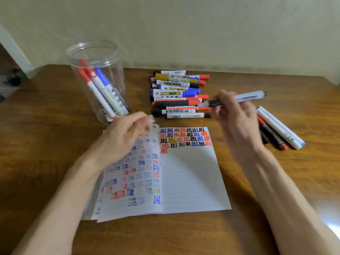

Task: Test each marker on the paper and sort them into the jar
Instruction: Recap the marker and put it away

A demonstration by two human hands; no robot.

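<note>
Two hands: both over the notebook (189,177), front middle of the table (46,144).
right hand (233,116): fingers curled round a white marker (246,96), held level beside the pile.
left hand (125,137): blurred, fingers bent at top of left page; grip cannot be told.
jar (110,52): back left, upright, holding red and blue markers (103,89).
marker pile (176,94): back middle.
three markers (276,129): near right edge.

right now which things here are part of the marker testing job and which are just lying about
In the job: jar, marker pile, marker held in the right hand, notebook, three markers set apart on the right.
Lying about: blurred clutter on the floor, far left.
</note>
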